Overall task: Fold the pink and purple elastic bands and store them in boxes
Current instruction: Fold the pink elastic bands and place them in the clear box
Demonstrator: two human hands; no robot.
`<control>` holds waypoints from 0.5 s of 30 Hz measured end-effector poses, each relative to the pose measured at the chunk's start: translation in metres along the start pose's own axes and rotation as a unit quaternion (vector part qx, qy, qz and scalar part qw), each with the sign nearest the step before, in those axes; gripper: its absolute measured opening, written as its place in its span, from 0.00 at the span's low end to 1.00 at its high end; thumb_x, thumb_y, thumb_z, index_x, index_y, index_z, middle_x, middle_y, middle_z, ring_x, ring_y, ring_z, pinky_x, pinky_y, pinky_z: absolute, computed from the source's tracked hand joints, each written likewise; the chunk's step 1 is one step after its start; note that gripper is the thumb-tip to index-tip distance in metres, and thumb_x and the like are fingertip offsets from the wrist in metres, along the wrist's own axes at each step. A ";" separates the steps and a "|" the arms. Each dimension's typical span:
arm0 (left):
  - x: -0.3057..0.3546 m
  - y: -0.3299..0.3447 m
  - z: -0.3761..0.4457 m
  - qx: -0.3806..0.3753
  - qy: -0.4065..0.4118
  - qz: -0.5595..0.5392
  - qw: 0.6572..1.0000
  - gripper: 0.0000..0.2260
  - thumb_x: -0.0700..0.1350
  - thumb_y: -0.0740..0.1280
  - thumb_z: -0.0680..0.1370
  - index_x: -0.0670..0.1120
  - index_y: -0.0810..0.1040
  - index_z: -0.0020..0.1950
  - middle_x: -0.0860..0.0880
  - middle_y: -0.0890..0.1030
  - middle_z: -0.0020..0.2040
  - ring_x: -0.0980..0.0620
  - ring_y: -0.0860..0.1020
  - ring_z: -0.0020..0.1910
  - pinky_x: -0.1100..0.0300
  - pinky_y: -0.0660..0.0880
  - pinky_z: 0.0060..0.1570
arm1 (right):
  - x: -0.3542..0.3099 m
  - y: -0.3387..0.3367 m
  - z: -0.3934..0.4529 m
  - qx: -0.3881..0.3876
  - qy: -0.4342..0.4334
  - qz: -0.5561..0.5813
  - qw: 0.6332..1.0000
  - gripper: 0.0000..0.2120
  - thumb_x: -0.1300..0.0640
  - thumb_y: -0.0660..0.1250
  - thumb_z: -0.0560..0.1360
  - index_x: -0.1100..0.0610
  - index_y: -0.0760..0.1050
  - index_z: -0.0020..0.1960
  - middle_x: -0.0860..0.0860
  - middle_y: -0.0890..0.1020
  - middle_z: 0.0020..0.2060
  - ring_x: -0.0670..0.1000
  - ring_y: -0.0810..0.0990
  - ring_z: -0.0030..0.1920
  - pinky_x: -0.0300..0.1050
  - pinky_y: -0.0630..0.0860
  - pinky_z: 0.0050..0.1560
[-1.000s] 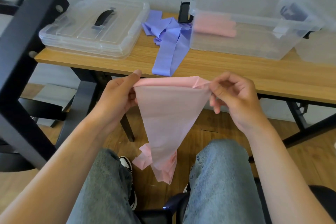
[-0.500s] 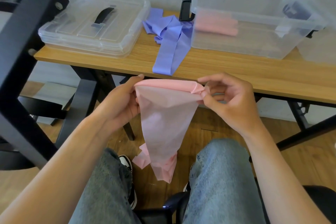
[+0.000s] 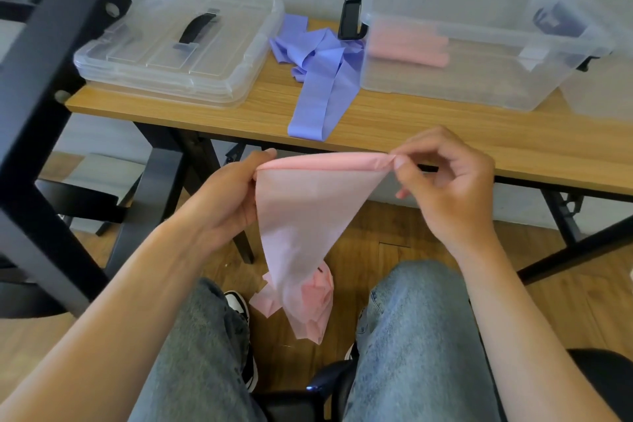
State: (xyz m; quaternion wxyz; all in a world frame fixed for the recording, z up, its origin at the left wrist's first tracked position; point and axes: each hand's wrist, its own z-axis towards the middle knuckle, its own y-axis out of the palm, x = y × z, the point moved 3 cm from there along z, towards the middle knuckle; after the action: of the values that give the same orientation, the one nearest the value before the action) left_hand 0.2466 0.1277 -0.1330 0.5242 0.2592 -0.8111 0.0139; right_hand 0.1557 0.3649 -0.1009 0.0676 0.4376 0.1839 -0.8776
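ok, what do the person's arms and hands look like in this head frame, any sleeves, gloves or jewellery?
Both arms are bare to the frame edge: no sleeves in view. The left hand and right hand wear no gloves, and no rings, watch or wristbands show. Fingernails look short and unpainted. Below the arms, faded blue denim jeans cover both legs.

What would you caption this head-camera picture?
Both hands, left and right, pinch a pink band taut before the table.
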 end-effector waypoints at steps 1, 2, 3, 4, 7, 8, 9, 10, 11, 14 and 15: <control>0.000 0.001 -0.001 -0.013 0.002 0.008 1.000 0.14 0.50 0.65 0.84 0.45 0.80 0.42 0.47 0.79 0.35 0.52 0.77 0.34 0.61 0.78 0.34 | 0.002 0.002 0.000 0.014 0.049 0.062 0.997 0.11 0.67 0.68 0.77 0.53 0.83 0.44 0.49 0.82 0.40 0.51 0.79 0.39 0.46 0.78 0.29; 0.000 0.002 -0.002 -0.027 0.004 0.012 1.000 0.15 0.50 0.64 0.84 0.45 0.80 0.40 0.48 0.78 0.34 0.53 0.77 0.34 0.61 0.77 0.35 | 0.005 0.005 -0.001 0.022 0.102 0.125 0.987 0.14 0.66 0.66 0.78 0.50 0.83 0.42 0.48 0.82 0.39 0.50 0.77 0.37 0.44 0.76 0.27; 0.000 0.004 -0.003 -0.040 0.007 0.013 0.999 0.17 0.49 0.64 0.84 0.46 0.79 0.37 0.48 0.77 0.32 0.54 0.76 0.31 0.62 0.76 0.34 | 0.007 0.010 -0.002 0.028 0.158 0.190 0.969 0.16 0.66 0.64 0.79 0.49 0.82 0.41 0.47 0.80 0.36 0.48 0.74 0.35 0.42 0.74 0.26; 0.000 0.006 -0.005 -0.055 0.009 0.014 0.998 0.20 0.49 0.62 0.85 0.46 0.76 0.34 0.49 0.75 0.29 0.55 0.74 0.29 0.63 0.75 0.32 | 0.010 0.016 -0.003 0.031 0.209 0.251 0.945 0.16 0.66 0.62 0.79 0.50 0.80 0.41 0.48 0.78 0.34 0.47 0.72 0.33 0.41 0.71 0.25; 0.001 0.013 -0.008 -0.107 0.032 0.018 0.994 0.25 0.49 0.58 0.86 0.49 0.68 0.28 0.50 0.67 0.25 0.54 0.67 0.25 0.63 0.71 0.29 | 0.015 0.026 -0.006 0.013 0.279 0.342 0.897 0.08 0.61 0.59 0.77 0.54 0.74 0.41 0.50 0.70 0.33 0.48 0.69 0.34 0.41 0.67 0.26; 0.002 0.015 -0.009 -0.115 0.040 0.018 0.992 0.26 0.49 0.58 0.86 0.49 0.68 0.27 0.50 0.67 0.25 0.54 0.67 0.25 0.62 0.71 0.30 | 0.017 0.026 -0.006 0.001 0.275 0.343 0.898 0.07 0.61 0.59 0.77 0.55 0.73 0.42 0.50 0.71 0.35 0.48 0.71 0.35 0.42 0.67 0.27; 0.002 0.016 -0.009 -0.118 0.047 0.015 0.992 0.27 0.49 0.57 0.86 0.49 0.67 0.26 0.50 0.67 0.24 0.54 0.67 0.26 0.62 0.72 0.30 | 0.017 0.025 -0.006 -0.008 0.267 0.333 0.904 0.07 0.61 0.59 0.78 0.55 0.72 0.43 0.49 0.73 0.37 0.47 0.73 0.37 0.42 0.67 0.27; 0.003 0.016 -0.009 -0.117 0.055 0.013 0.992 0.27 0.49 0.57 0.87 0.49 0.67 0.26 0.50 0.67 0.24 0.54 0.67 0.26 0.62 0.72 0.31 | 0.019 0.024 -0.006 -0.016 0.259 0.314 0.913 0.08 0.62 0.58 0.81 0.54 0.72 0.45 0.49 0.74 0.38 0.47 0.75 0.39 0.42 0.67 0.27; 0.004 0.015 -0.009 -0.115 0.064 0.013 0.991 0.27 0.50 0.57 0.87 0.49 0.67 0.26 0.50 0.67 0.25 0.54 0.67 0.26 0.62 0.72 0.31 | 0.019 0.022 -0.006 -0.024 0.251 0.285 0.925 0.09 0.62 0.57 0.83 0.54 0.71 0.46 0.49 0.74 0.38 0.47 0.76 0.39 0.42 0.68 0.27; 0.010 0.015 -0.008 -0.108 0.101 0.024 0.989 0.27 0.50 0.57 0.87 0.49 0.67 0.27 0.50 0.67 0.25 0.53 0.67 0.28 0.62 0.71 0.33 | 0.021 0.020 -0.007 -0.052 0.231 0.196 0.951 0.10 0.57 0.57 0.86 0.52 0.74 0.49 0.57 0.75 0.40 0.52 0.79 0.40 0.46 0.77 0.31; 0.012 0.014 -0.008 -0.102 0.112 0.026 0.988 0.27 0.50 0.57 0.87 0.49 0.68 0.27 0.49 0.67 0.25 0.52 0.67 0.28 0.62 0.70 0.33 | 0.021 0.020 -0.007 -0.058 0.232 0.193 0.952 0.11 0.56 0.56 0.86 0.52 0.76 0.51 0.59 0.76 0.42 0.53 0.80 0.40 0.49 0.81 0.36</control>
State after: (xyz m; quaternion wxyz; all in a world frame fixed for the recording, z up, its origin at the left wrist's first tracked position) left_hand 0.2431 0.1370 -0.1157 0.6350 0.1803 -0.7507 -0.0265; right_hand 0.1541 0.3501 -0.1269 0.2164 0.6516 0.1568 -0.7099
